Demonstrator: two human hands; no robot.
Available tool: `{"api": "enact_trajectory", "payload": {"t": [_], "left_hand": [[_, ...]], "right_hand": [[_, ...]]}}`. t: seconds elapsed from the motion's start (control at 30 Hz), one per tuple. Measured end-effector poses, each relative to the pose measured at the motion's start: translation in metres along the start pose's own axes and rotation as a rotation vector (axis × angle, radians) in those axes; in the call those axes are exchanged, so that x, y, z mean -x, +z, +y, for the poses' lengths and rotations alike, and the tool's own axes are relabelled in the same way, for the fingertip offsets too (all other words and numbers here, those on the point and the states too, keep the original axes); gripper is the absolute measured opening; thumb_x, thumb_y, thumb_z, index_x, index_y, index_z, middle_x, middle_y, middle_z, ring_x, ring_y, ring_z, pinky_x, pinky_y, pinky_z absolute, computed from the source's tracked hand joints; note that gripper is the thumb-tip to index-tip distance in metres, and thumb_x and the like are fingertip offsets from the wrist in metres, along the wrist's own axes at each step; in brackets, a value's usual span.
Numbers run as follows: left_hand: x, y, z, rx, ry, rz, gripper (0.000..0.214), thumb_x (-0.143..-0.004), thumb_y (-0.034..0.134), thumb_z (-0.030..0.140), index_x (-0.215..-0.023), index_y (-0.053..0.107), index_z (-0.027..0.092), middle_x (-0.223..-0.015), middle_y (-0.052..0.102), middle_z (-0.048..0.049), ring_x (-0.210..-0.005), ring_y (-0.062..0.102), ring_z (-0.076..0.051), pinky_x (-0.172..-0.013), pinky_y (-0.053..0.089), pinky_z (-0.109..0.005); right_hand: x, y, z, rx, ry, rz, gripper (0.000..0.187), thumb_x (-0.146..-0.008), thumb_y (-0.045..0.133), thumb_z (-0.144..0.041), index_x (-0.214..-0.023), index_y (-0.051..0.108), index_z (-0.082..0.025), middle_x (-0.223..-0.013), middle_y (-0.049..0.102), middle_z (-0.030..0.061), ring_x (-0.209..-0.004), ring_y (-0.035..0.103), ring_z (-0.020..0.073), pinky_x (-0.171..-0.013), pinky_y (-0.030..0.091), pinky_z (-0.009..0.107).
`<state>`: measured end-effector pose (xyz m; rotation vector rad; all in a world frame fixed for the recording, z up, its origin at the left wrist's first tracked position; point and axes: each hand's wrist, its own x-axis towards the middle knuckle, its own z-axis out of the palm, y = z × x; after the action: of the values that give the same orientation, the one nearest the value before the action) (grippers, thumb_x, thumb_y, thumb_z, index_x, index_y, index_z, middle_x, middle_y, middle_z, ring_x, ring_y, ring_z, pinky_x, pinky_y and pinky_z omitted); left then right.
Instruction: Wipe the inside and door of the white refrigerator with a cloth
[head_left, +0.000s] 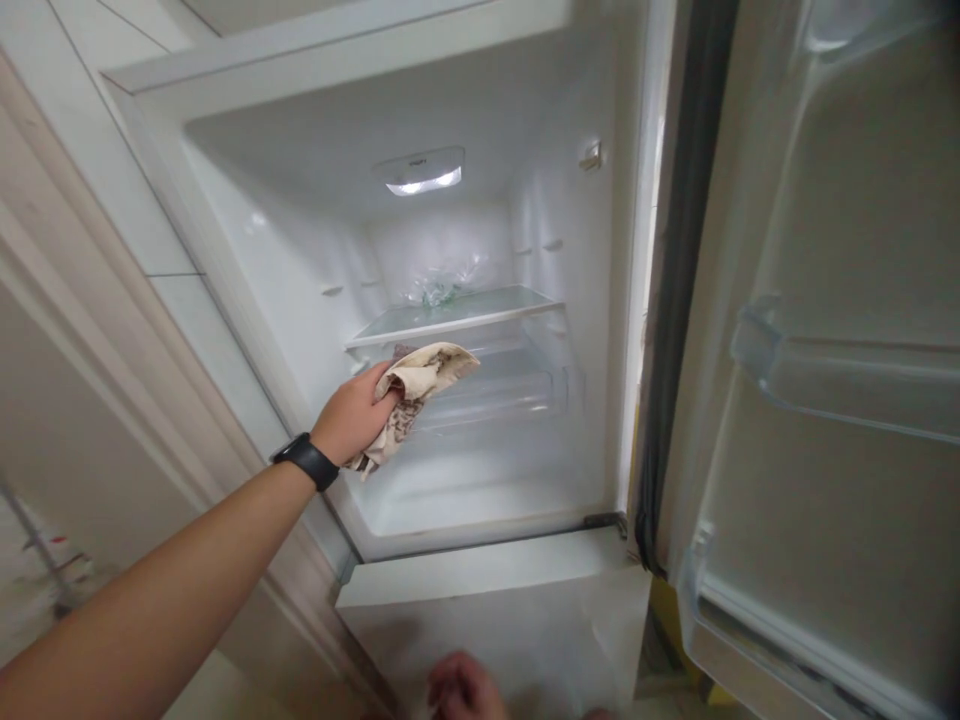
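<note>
A cream cloth with a dark brown pattern (429,372) is bunched in my left hand (352,415), whose fingers are wrapped round it. That hand reaches in front of the open fridge compartment (480,485), level with its glass shelf (457,318); a black watch is on the wrist. At the bottom edge, in front of the lower door (525,625), my right hand (465,685) shows only in part. Its fingers look curled, but blur hides what they hold, if anything. Crumpled clear plastic with some green (442,290) lies on the shelf.
The fridge door (825,250) stands open at the right, with clear door bins (847,385) on its inner side. A clear drawer-like panel (495,395) sits below the shelf. The lit lamp (422,172) is in the compartment's ceiling. Tiled wall (176,300) runs along the left.
</note>
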<state>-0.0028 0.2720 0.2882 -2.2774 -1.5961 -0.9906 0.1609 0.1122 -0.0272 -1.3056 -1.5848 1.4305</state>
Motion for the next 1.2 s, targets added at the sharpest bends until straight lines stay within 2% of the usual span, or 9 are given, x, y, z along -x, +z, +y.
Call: {"api": "enact_trajectory", "payload": {"t": [0.1, 0.2, 0.27, 0.57, 0.73, 0.9, 1.0, 1.07, 1.2], "left_hand": [[0.002, -0.013, -0.009, -0.033, -0.033, 0.005, 0.045, -0.096, 0.048, 0.043, -0.138, 0.059, 0.029, -0.125, 0.073, -0.0024, -0.114, 0.068, -0.025, -0.096, 0.051, -0.033], [0.003, -0.03, -0.013, -0.095, -0.067, 0.028, 0.044, -0.097, 0.047, 0.047, -0.136, 0.06, 0.03, -0.12, 0.075, -0.0032, -0.109, 0.069, -0.026, -0.088, 0.051, -0.033], [0.004, -0.043, -0.015, -0.153, -0.064, 0.029, 0.044, -0.097, 0.045, 0.049, -0.134, 0.06, 0.029, -0.119, 0.075, -0.0043, -0.108, 0.07, -0.027, -0.086, 0.051, -0.034], [0.014, -0.091, -0.026, -0.381, 0.179, -0.066, 0.052, -0.097, 0.043, 0.045, -0.143, 0.053, 0.021, -0.141, 0.064, -0.0085, -0.126, 0.062, -0.029, -0.103, 0.05, -0.039], [0.013, -0.1, -0.039, -0.319, 0.108, -0.016, 0.051, -0.097, 0.043, 0.047, -0.142, 0.054, 0.026, -0.138, 0.066, -0.0066, -0.123, 0.064, -0.03, -0.099, 0.051, -0.041], [0.011, -0.106, -0.059, -0.155, 0.072, 0.001, 0.046, -0.094, 0.048, 0.041, -0.136, 0.059, 0.026, -0.131, 0.07, -0.0067, -0.119, 0.066, -0.03, -0.099, 0.05, -0.04], [0.009, -0.105, -0.065, -0.024, 0.072, 0.013, 0.045, -0.094, 0.05, 0.04, -0.135, 0.06, 0.027, -0.126, 0.072, -0.0049, -0.118, 0.066, -0.027, -0.1, 0.049, -0.038], [0.008, -0.102, -0.065, 0.005, 0.067, 0.027, 0.044, -0.093, 0.051, 0.039, -0.135, 0.06, 0.028, -0.126, 0.072, -0.0041, -0.118, 0.066, -0.026, -0.101, 0.049, -0.037], [0.008, -0.096, -0.066, -0.01, 0.067, 0.06, 0.042, -0.092, 0.053, 0.038, -0.132, 0.061, 0.027, -0.129, 0.07, -0.0049, -0.119, 0.065, -0.027, -0.101, 0.049, -0.037]], "right_hand": [[-0.044, -0.048, -0.042, -0.326, -0.135, 0.209, 0.029, -0.1, 0.041, -0.026, -0.112, 0.062, -0.01, -0.097, 0.069, 0.0097, -0.091, 0.067, 0.0174, -0.089, 0.055, 0.035], [-0.082, -0.098, -0.097, -0.883, -0.222, 0.315, 0.041, -0.086, 0.059, -0.025, -0.126, 0.057, -0.013, -0.129, 0.065, 0.0134, -0.109, 0.068, 0.0202, -0.093, 0.055, 0.033], [-0.101, -0.122, -0.127, -1.063, -0.226, 0.382, 0.047, -0.075, 0.067, -0.021, -0.121, 0.059, -0.015, -0.131, 0.065, 0.0115, -0.108, 0.068, 0.0209, -0.092, 0.057, 0.034], [-0.136, -0.132, -0.17, -1.081, -0.268, 0.494, 0.021, -0.061, 0.059, -0.021, -0.078, 0.047, -0.023, -0.086, 0.063, -0.0033, -0.087, 0.067, 0.0123, -0.092, 0.059, 0.034], [-0.131, -0.126, -0.175, -0.816, -0.247, 0.567, 0.017, -0.069, 0.051, -0.028, -0.083, 0.044, -0.024, -0.092, 0.063, 0.0001, -0.089, 0.068, 0.0147, -0.085, 0.06, 0.035], [-0.115, -0.135, -0.176, -0.299, -0.219, 0.668, 0.019, -0.068, 0.057, -0.027, -0.085, 0.05, -0.023, -0.078, 0.059, 0.0023, -0.087, 0.064, 0.0239, -0.081, 0.055, 0.041], [-0.103, -0.147, -0.194, -0.039, -0.35, 0.701, 0.029, -0.069, 0.063, -0.022, -0.099, 0.059, -0.022, -0.107, 0.065, 0.0079, -0.113, 0.059, 0.0266, -0.102, 0.046, 0.042], [-0.097, -0.156, -0.211, 0.251, -0.455, 0.691, 0.05, -0.075, 0.064, -0.021, -0.125, 0.058, -0.024, -0.141, 0.055, 0.01, -0.123, 0.056, 0.027, -0.107, 0.043, 0.04], [-0.094, -0.168, -0.24, 1.093, -0.33, 0.614, 0.086, -0.084, 0.066, -0.027, -0.159, 0.024, -0.031, -0.167, 0.024, 0.0161, -0.105, 0.069, 0.0278, -0.088, 0.054, 0.042]]}}
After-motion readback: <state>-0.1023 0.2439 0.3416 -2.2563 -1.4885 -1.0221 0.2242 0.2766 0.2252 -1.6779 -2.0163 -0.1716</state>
